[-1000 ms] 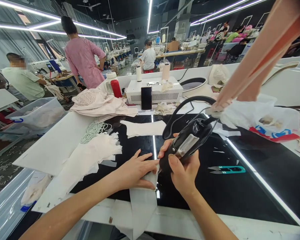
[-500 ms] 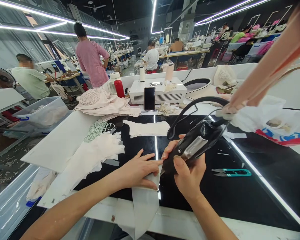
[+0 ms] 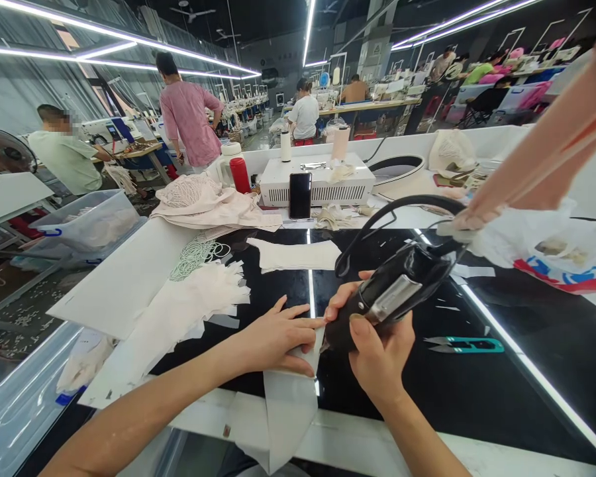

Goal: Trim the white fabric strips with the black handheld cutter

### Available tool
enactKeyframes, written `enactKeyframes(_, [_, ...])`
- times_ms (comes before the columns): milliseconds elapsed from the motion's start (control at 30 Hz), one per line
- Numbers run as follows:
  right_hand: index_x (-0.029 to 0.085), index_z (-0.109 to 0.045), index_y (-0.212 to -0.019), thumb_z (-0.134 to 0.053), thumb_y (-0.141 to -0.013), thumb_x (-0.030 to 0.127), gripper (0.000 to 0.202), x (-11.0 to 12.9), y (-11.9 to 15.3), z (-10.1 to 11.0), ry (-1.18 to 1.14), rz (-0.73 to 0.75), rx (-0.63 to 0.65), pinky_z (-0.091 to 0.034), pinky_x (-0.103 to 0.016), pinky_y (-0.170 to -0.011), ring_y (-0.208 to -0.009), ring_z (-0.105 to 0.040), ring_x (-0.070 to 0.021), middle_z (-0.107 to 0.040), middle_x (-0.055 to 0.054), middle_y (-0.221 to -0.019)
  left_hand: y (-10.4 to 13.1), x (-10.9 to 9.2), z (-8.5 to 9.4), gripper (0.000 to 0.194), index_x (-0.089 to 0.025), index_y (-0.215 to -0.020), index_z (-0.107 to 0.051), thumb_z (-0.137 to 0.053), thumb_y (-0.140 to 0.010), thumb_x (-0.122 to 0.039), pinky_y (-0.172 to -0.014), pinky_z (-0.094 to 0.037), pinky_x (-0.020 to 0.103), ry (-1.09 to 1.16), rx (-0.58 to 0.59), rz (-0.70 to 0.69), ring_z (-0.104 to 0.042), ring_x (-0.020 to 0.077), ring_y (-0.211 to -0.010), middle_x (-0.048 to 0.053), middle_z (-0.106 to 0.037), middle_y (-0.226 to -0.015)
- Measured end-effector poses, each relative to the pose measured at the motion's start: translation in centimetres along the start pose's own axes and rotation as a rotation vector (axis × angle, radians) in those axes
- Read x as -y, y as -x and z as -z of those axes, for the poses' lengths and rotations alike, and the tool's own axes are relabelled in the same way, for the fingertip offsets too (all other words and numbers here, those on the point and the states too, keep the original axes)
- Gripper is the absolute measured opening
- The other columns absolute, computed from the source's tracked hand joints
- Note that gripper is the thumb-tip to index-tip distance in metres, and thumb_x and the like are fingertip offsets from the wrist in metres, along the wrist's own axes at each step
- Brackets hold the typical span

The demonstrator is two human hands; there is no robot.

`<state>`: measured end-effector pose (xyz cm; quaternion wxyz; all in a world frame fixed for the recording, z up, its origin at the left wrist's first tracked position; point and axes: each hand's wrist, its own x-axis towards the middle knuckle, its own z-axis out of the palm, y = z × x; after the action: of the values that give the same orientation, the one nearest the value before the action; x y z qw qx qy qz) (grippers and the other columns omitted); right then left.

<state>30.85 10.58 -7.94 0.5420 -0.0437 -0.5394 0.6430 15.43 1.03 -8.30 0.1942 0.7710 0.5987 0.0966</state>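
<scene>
My right hand (image 3: pixel 382 358) is wrapped round a black corded handheld power tool (image 3: pixel 395 291) with a metal plate on its side. The tool tilts, its lower end close to the black work surface, beside the fingertips of my left hand. My left hand (image 3: pixel 283 338) lies with spread fingers on a pale strip of thin material (image 3: pixel 291 411), pressing it down. That strip hangs over the table's front edge. The tool's working tip is mostly hidden by its body and my fingers. Green-handled thread snips (image 3: pixel 469 345) lie to the right of my right hand.
A pile of white cut pieces (image 3: pixel 198 305) and green cord (image 3: pixel 196 257) lie left. A stack of white pieces (image 3: pixel 293 254) lies ahead. Behind stand a phone (image 3: pixel 300 195) and a vented white box (image 3: pixel 322 177). Pink cloth (image 3: pixel 541 152) hangs by the tool's cord; a plastic bag (image 3: pixel 566 245) sits right.
The view has shifted slightly, so most things appear a little further right. My hands, the tool and the strip keep nearly the same places relative to each other.
</scene>
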Motion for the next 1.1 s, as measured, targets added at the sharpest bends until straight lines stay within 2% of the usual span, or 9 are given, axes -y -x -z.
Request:
enactKeyframes(133, [0.028, -0.056, -0.121, -0.074, -0.091, 0.028, 0.035, 0.1, 0.4, 0.0, 0.009, -0.022, -0.004, -0.053, -0.025, -0.058, -0.067, -0.062, -0.0131, -0.068, 0.001, -0.09, -0.1, 0.0, 0.1, 0.021, -0.022, -0.092, -0.064, -0.073, -0.092, -0.041, -0.121, -0.016, 0.075, 0.016, 0.017, 0.008, -0.028, 0.0363, -0.155, 0.006, -0.058, -0.148])
enactKeyframes(333, [0.028, -0.057, -0.122, -0.073, -0.093, 0.03, 0.033, 0.5, 0.5, -0.2, 0.01, -0.039, -0.01, -0.054, -0.026, -0.06, -0.067, -0.062, -0.0132, -0.067, 0.001, -0.09, -0.1, -0.3, 0.4, 0.023, -0.021, -0.088, -0.06, -0.074, -0.092, -0.04, -0.116, -0.021, 0.081, 0.008, 0.026, 0.007, -0.034, 0.0383, -0.152, 0.004, -0.062, -0.143])
enactKeyframes(567, [0.029, -0.057, -0.123, -0.074, -0.092, 0.029, 0.036, 1.0, 1.1, -0.7, -0.08, -0.048, 0.037, -0.055, -0.026, -0.055, -0.066, -0.061, -0.0142, -0.066, 0.0, -0.088, -0.1, -0.2, 0.3, 0.018, -0.025, -0.098, -0.066, -0.076, -0.09, -0.037, -0.121, -0.015, 0.076, 0.038, 0.007, -0.005, -0.029, 0.0352, -0.154, 0.002, -0.058, -0.148])
enactKeyframes(667, [0.028, -0.057, -0.121, -0.072, -0.093, 0.027, 0.032, 0.9, 1.3, -0.6, -0.033, -0.062, 0.019, -0.057, -0.028, -0.059, -0.068, -0.064, -0.0153, -0.067, 0.0, -0.087, -0.2, -0.4, 0.5, 0.018, -0.023, -0.091, -0.063, -0.076, -0.09, -0.036, -0.12, -0.016, 0.078, 0.032, 0.032, -0.004, -0.033, 0.0352, -0.153, 0.002, -0.062, -0.144])
enactKeyframes(833, [0.028, -0.058, -0.123, -0.074, -0.091, 0.027, 0.036, 0.9, 1.7, -0.3, -0.077, -0.091, 0.001, -0.057, -0.026, -0.053, -0.063, -0.065, -0.0145, -0.068, -0.001, -0.092, -0.1, -0.4, 0.8, 0.023, -0.022, -0.086, -0.06, -0.075, -0.091, -0.039, -0.119, -0.017, 0.078, 0.037, 0.041, 0.002, -0.034, 0.0364, -0.152, 0.002, -0.065, -0.139])
enactKeyframes(900, [0.028, -0.057, -0.124, -0.075, -0.091, 0.028, 0.038, 1.0, 2.0, -0.3, -0.088, -0.086, 0.0, -0.058, -0.028, -0.055, -0.064, -0.066, -0.0152, -0.068, -0.001, -0.092, -0.1, -0.4, 0.7, 0.025, -0.022, -0.087, -0.059, -0.074, -0.092, -0.041, -0.117, -0.018, 0.081, 0.034, 0.05, -0.007, -0.033, 0.0376, -0.152, 0.002, -0.061, -0.145])
enactKeyframes(1033, [0.027, -0.057, -0.116, -0.076, -0.09, 0.03, 0.032, 1.1, 2.2, -0.5, -0.057, -0.106, -0.008, -0.059, -0.029, -0.057, -0.063, -0.066, -0.0148, -0.068, -0.001, -0.09, -0.1, -0.2, 0.6, 0.026, -0.022, -0.091, -0.062, -0.075, -0.09, -0.044, -0.118, -0.018, 0.08, 0.016, 0.052, -0.009, -0.03, 0.0384, -0.154, 0.001, -0.041, -0.163])
enactKeyframes(1100, [0.026, -0.057, -0.112, -0.075, -0.09, 0.029, 0.029, 0.9, 2.2, -0.5, -0.054, -0.124, -0.015, -0.058, -0.027, -0.055, -0.061, -0.065, -0.0141, -0.068, 0.0, -0.088, -0.1, 0.0, 0.7, 0.025, -0.023, -0.095, -0.065, -0.075, -0.09, -0.045, -0.12, -0.017, 0.078, 0.013, 0.053, 0.0, -0.03, 0.0384, -0.154, 0.001, -0.038, -0.164])
